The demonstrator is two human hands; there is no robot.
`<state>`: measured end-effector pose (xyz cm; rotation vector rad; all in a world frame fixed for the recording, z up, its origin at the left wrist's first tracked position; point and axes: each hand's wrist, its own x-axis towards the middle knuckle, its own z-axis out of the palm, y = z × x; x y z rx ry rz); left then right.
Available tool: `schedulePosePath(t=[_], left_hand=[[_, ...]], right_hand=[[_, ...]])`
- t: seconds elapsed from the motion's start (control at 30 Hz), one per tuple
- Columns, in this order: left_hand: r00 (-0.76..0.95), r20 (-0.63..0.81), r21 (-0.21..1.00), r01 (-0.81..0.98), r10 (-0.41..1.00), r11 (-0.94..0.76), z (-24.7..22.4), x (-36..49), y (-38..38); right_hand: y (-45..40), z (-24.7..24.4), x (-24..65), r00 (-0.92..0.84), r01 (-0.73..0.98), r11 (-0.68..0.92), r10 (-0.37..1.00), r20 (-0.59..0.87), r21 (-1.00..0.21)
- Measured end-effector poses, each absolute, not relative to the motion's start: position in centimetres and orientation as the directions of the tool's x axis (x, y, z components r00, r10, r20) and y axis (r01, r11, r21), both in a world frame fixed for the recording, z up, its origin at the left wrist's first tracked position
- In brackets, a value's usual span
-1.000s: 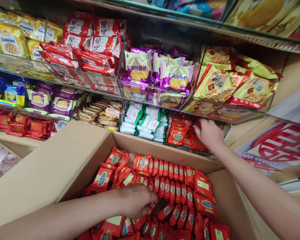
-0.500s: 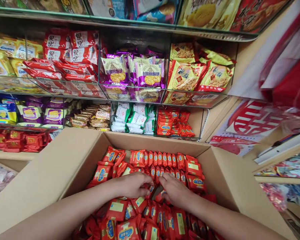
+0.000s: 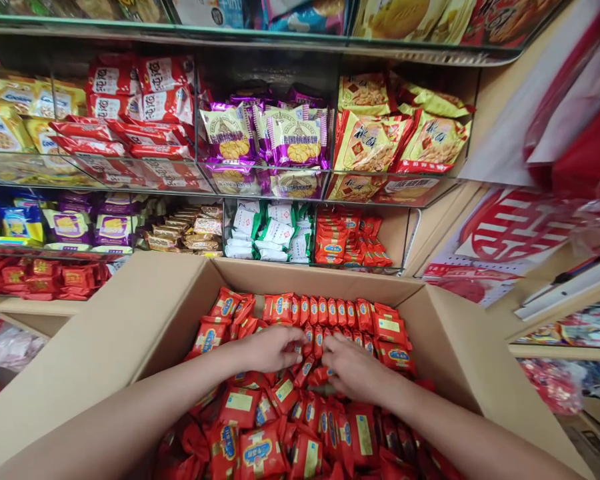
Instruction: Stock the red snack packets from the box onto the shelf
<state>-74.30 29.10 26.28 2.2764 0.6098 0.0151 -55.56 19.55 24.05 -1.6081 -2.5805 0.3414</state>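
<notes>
I have both hands down inside the open cardboard box (image 3: 325,279), over the middle of a bed of small red snack packets (image 3: 259,453) with blue labels. My left hand (image 3: 273,349) is half curled, thumb and fingers a little apart, its tips among the packets; my right hand (image 3: 355,365) faces it with fingers bent downward. A narrow gap lies between the two, and I cannot tell whether either has a packet pinched. Towards the box's far edge a neat row of upright packets (image 3: 323,311) stands face to face, with others lying flatter near the far right corner; closer to me they are jumbled. Beyond the far edge, matching red packets (image 3: 333,243) sit in a shelf compartment, just beside white-and-green packets (image 3: 277,233). I'd judge each one light, with a slick, crinkly wrapper and something crumbly inside that a hard squeeze could break. The upright ones look best taken several at once, pressed gently together from the two ends of a run; a loose one, by its side edges.
</notes>
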Motion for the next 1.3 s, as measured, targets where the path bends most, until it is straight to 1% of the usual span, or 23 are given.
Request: schedulePosePath(t=[0.03, 0.1, 0.17, 0.2, 0.27, 0.33, 0.4, 0.47, 0.53, 0.57, 0.63, 0.67, 0.73, 0.8, 0.83, 0.87, 0.9, 0.97, 1.0, 1.03, 1.1, 1.2, 1.3], left_hand=[[0.873, -0.138, 0.745, 0.403, 0.467, -0.532, 26.3, -74.1, 29.1], [0.851, -0.089, 0.882, 0.309, 0.517, -0.357, 26.3, -73.7, 28.9], [0.851, -0.092, 0.964, 0.205, 0.518, -0.167, 26.6, -73.3, 28.7], [0.854, -0.114, 0.981, 0.177, 0.508, -0.078, 26.7, -73.0, 28.6], [0.845, -0.161, 0.987, 0.131, 0.511, 0.094, 27.0, -72.7, 28.3], [0.815, -0.201, 0.966, 0.074, 0.544, 0.247, 27.3, -72.5, 28.0], [0.783, -0.233, 0.935, 0.017, 0.577, 0.355, 27.5, -72.5, 27.8], [0.767, -0.260, 0.900, -0.028, 0.587, 0.435, 27.8, -72.6, 27.7], [0.795, -0.284, 0.837, -0.068, 0.537, 0.543, 28.3, -72.8, 27.7], [0.823, -0.290, 0.789, -0.082, 0.488, 0.608, 28.5, -73.0, 27.8], [0.869, -0.302, 0.693, -0.082, 0.391, 0.717, 29.0, -73.1, 27.9], [0.871, -0.318, 0.673, -0.071, 0.374, 0.737, 29.2, -73.2, 27.9], [0.825, -0.367, 0.701, -0.058, 0.430, 0.711, 29.2, -73.1, 27.7], [0.761, -0.375, 0.756, -0.080, 0.530, 0.650, 29.0, -72.9, 27.4], [0.738, -0.353, 0.773, -0.117, 0.575, 0.624, 28.8, -72.8, 27.3], [0.720, -0.324, 0.779, -0.164, 0.613, 0.605, 28.7, -72.6, 27.1], [0.701, -0.295, 0.779, -0.217, 0.649, 0.588, 28.6, -72.5, 27.0], [0.666, -0.252, 0.775, -0.296, 0.702, 0.558, 28.6, -72.2, 26.9], [0.651, -0.244, 0.771, -0.320, 0.719, 0.551, 28.5, -72.1, 26.9], [0.639, -0.244, 0.766, -0.334, 0.729, 0.549, 28.5, -72.0, 26.9], [0.617, -0.262, 0.758, -0.344, 0.742, 0.554, 28.3, -71.9, 26.8], [0.586, -0.276, 0.777, -0.330, 0.761, 0.536, 27.8, -71.8, 26.8], [0.553, -0.205, 0.867, -0.280, 0.807, 0.412, 27.1, -71.7, 26.9]], right_hand=[[19.7, 24.6, -55.3, -0.411, 0.863, 0.390, 0.911, 0.002, -0.320], [20.0, 25.5, -54.8, -0.293, 0.782, 0.281, 0.954, 0.070, -0.556], [20.2, 26.1, -54.5, -0.169, 0.602, 0.159, 0.983, 0.070, -0.782], [20.3, 26.2, -54.4, -0.132, 0.502, 0.110, 0.990, 0.050, -0.858], [20.4, 26.3, -54.3, -0.087, 0.345, 0.043, 0.996, 0.013, -0.938], [20.4, 26.3, -54.4, -0.077, 0.258, 0.011, 0.997, -0.009, -0.966], [20.4, 26.2, -54.5, -0.088, 0.199, -0.009, 0.996, -0.028, -0.980], [20.3, 26.0, -54.4, -0.098, 0.202, -0.001, 0.995, -0.021, -0.979], [20.2, 26.0, -54.4, -0.073, 0.301, 0.093, 0.995, 0.074, -0.949], [20.1, 26.0, -54.3, -0.072, 0.377, 0.182, 0.983, 0.167, -0.908], [20.0, 26.2, -54.4, -0.130, 0.516, 0.379, 0.921, 0.367, -0.768], [19.9, 26.3, -54.5, -0.181, 0.561, 0.458, 0.881, 0.438, -0.689], [19.8, 26.5, -54.8, -0.254, 0.613, 0.548, 0.819, 0.515, -0.569], [19.7, 26.6, -55.1, -0.232, 0.655, 0.535, 0.815, 0.532, -0.534], [19.7, 26.5, -55.2, -0.180, 0.666, 0.493, 0.835, 0.521, -0.560], [19.7, 26.4, -55.3, -0.108, 0.652, 0.432, 0.866, 0.488, -0.623], [19.7, 26.3, -55.4, -0.030, 0.601, 0.363, 0.900, 0.434, -0.712], [19.8, 25.9, -55.6, 0.066, 0.393, 0.234, 0.958, 0.281, -0.889], [19.8, 25.7, -55.7, 0.063, 0.277, 0.186, 0.976, 0.211, -0.943], [19.8, 25.5, -55.9, 0.036, 0.185, 0.152, 0.986, 0.162, -0.971], [19.7, 25.1, -56.2, -0.027, 0.105, 0.120, 0.993, 0.118, -0.987], [19.5, 24.8, -56.6, -0.046, 0.110, 0.091, 0.995, 0.087, -0.990], [19.7, 25.0, -56.4, -0.030, 0.119, 0.079, 0.997, 0.076, -0.990]])
